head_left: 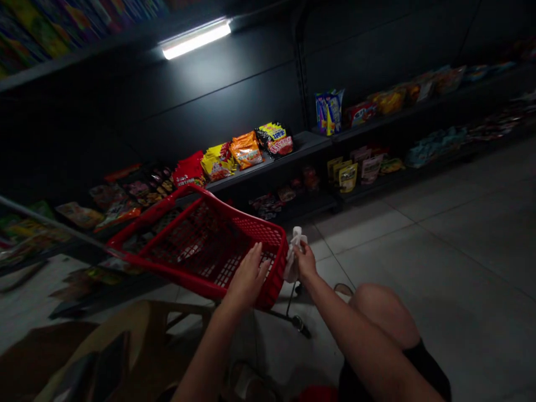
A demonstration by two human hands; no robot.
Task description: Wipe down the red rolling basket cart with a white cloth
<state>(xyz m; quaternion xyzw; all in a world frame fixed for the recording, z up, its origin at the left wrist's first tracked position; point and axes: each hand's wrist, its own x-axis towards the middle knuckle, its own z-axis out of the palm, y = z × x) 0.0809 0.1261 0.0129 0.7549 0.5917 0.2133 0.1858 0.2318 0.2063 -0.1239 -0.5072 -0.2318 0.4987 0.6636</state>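
A red plastic shopping cart point(201, 279) stands tilted across the view in front of me. My right hand point(306, 261) grips a crumpled white cloth point(292, 262) just beyond the cart's near end wall, and part of the cloth lies close against that wall. Over the near rim of the basket, my left hand point(250, 274) is held out with its fingers stretched and nothing in them. Whether its underside touches the rim I cannot tell.
Shelves with snack packets point(247, 149) run along the back, lit by a tube lamp point(196, 39). A tan chair point(138, 324) with dark flat objects on it stands at lower left. A cart wheel point(300, 326) rests on the tiled floor point(389, 245). My knee point(385, 312) is at lower right.
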